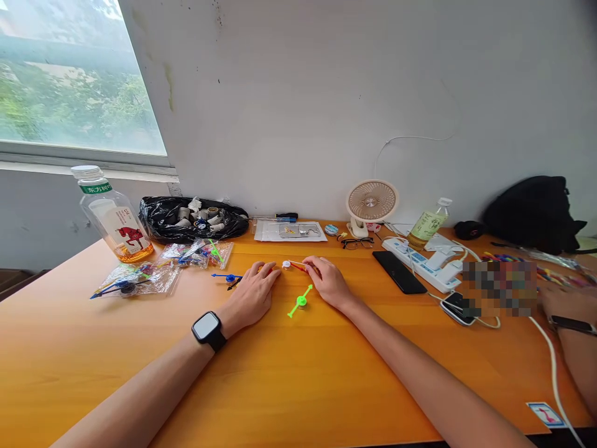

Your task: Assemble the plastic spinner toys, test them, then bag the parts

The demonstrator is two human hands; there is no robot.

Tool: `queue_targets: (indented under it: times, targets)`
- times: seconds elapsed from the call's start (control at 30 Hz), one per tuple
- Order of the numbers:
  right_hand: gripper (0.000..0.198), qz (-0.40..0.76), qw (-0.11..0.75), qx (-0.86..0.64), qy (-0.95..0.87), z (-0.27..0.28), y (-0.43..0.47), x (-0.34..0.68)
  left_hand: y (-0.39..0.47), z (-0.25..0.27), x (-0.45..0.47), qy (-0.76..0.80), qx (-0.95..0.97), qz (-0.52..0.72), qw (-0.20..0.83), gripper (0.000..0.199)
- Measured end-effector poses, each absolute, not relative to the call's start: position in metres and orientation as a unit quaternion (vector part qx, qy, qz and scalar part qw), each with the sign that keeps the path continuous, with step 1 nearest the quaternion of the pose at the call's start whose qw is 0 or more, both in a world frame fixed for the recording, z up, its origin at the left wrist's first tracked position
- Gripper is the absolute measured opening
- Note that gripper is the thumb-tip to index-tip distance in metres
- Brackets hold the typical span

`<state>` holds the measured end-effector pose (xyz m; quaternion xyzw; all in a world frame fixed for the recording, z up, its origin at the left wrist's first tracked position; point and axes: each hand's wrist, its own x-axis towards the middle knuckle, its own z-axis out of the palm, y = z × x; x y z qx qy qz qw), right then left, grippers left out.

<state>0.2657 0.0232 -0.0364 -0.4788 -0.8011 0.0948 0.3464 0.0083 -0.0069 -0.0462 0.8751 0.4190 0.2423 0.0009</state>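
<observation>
My right hand [329, 283] pinches the end of a thin red pointer [300, 266] that reaches left to a small white round piece [286, 265]. My left hand [254, 291], with a black watch on the wrist, rests low over the table, fingers stretched toward that white piece; whether they touch it I cannot tell. A bright green arrow on a round base [301, 301] lies between my forearms, nearer to me. Just left of my left hand sits a blue arrow piece [230, 278], a black arrow beside it partly hidden by the fingers.
Clear bags of coloured arrow pieces [135, 281], a tea bottle [114, 218] and a black plastic bag [153, 219] are left. Behind stand a fan [372, 205] and glasses [357, 242]. Rightward are a phone [398, 272], power strip [420, 264] and another person's hand [566, 303].
</observation>
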Motion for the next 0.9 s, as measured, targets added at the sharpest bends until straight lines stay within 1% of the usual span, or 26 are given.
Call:
queue_targets:
  times: [0.07, 0.13, 0.23, 0.37, 0.47, 0.57, 0.67, 0.8, 0.9]
  targets:
    - [0.017, 0.081, 0.334, -0.484, -0.805, -0.037, 0.025, 0.265, -0.007, -0.046, 0.009, 0.419, 0.872, 0.253, -0.011, 0.061]
    - [0.018, 0.067, 0.323, -0.483, -0.811, -0.038, 0.027, 0.264, -0.011, -0.041, 0.012, 0.405, 0.872, 0.276, -0.012, 0.06]
    - [0.018, 0.046, 0.318, -0.478, -0.818, -0.04, 0.029, 0.264, -0.022, -0.026, 0.021, 0.356, 0.882, 0.307, 0.026, 0.047]
    - [0.018, 0.024, 0.311, -0.466, -0.828, -0.041, 0.029, 0.264, -0.038, -0.012, 0.036, 0.268, 0.918, 0.277, 0.099, 0.037]
    - [0.019, -0.001, 0.303, -0.462, -0.833, -0.041, 0.028, 0.264, -0.041, -0.012, 0.041, 0.246, 0.926, 0.264, 0.112, 0.03]
    - [0.02, -0.02, 0.3, -0.461, -0.835, -0.04, 0.027, 0.263, -0.041, -0.011, 0.039, 0.259, 0.923, 0.266, 0.104, 0.024]
    - [0.02, -0.023, 0.296, -0.457, -0.839, -0.039, 0.026, 0.263, -0.038, -0.008, 0.03, 0.283, 0.919, 0.263, 0.081, 0.022]
    - [0.022, -0.024, 0.29, -0.445, -0.847, -0.037, 0.026, 0.261, -0.028, -0.01, 0.017, 0.341, 0.903, 0.259, 0.021, 0.01]
    - [0.021, -0.024, 0.295, -0.44, -0.848, -0.036, 0.025, 0.261, -0.016, -0.014, 0.007, 0.396, 0.882, 0.254, -0.025, 0.01]
